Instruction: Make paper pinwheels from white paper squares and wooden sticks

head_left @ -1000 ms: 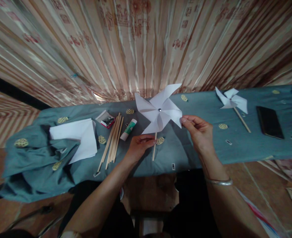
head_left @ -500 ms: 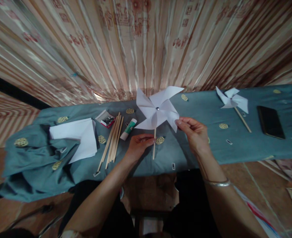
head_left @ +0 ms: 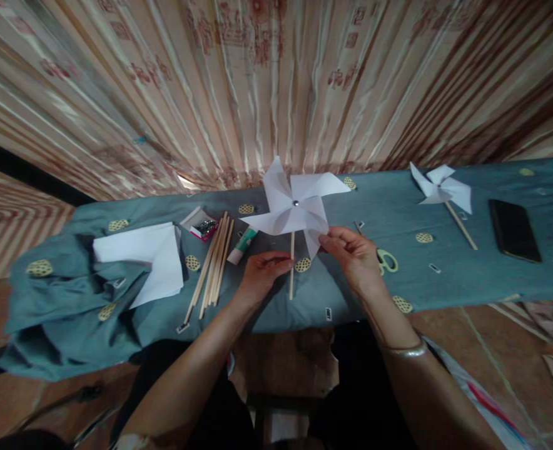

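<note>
Pinwheel [head_left: 296, 206] upright | left grip [head_left: 260, 275] clamped on its stick [head_left: 291, 269] | right grip [head_left: 351, 253] pinching lower blade

The room I work in is dim, and the frame darkens toward the bottom, where my lap and the floor sink into near black. Soft light falls from above and ahead, so the satin curtain [head_left: 276, 81] shows pale, shiny streaks along its folds. The white pinwheel [head_left: 296, 209] in my fingers is the brightest thing, slightly washed out, its folds barely readable. My left hand [head_left: 260, 275] casts only a faint shadow on the table [head_left: 468, 275]. The wide lens bends the table edge and stretches the curtain stripes outward at the corners. Fine detail is soft and grainy throughout.
</note>
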The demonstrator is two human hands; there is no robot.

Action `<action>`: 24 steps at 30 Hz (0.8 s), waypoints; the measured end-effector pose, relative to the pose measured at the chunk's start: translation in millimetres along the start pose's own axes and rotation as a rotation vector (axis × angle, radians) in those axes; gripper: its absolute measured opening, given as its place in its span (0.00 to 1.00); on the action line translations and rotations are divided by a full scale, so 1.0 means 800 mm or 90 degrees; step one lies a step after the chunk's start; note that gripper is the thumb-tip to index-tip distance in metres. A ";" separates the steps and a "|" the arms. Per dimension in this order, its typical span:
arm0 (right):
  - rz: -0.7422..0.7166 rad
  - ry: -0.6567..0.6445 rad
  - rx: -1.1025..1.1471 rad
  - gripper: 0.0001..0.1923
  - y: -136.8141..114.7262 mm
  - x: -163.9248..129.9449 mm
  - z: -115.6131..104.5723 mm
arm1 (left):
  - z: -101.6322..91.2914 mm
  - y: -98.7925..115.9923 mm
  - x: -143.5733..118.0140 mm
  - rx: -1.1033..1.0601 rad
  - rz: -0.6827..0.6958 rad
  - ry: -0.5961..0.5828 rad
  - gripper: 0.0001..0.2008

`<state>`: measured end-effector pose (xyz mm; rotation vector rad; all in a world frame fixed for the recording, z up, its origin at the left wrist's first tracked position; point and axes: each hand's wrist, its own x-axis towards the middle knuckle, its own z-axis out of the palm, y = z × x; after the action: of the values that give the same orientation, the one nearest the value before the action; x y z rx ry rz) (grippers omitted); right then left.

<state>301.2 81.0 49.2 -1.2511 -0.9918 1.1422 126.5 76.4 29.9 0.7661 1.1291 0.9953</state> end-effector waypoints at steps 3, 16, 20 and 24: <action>0.015 -0.013 0.031 0.15 0.000 -0.001 0.004 | 0.000 0.001 -0.001 -0.001 0.000 -0.007 0.13; 0.025 -0.064 0.025 0.16 0.000 -0.005 0.011 | 0.004 0.002 -0.002 -0.012 -0.004 0.008 0.15; 0.037 -0.072 0.030 0.18 -0.001 -0.006 0.014 | 0.001 -0.002 0.000 -0.013 0.000 0.005 0.16; 0.049 -0.087 0.039 0.18 -0.003 -0.008 0.016 | 0.001 -0.003 0.001 -0.021 -0.006 -0.004 0.17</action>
<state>287.8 77.0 52.8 -1.1828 -1.0096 1.3225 127.7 76.1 27.7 0.7365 1.1068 1.0004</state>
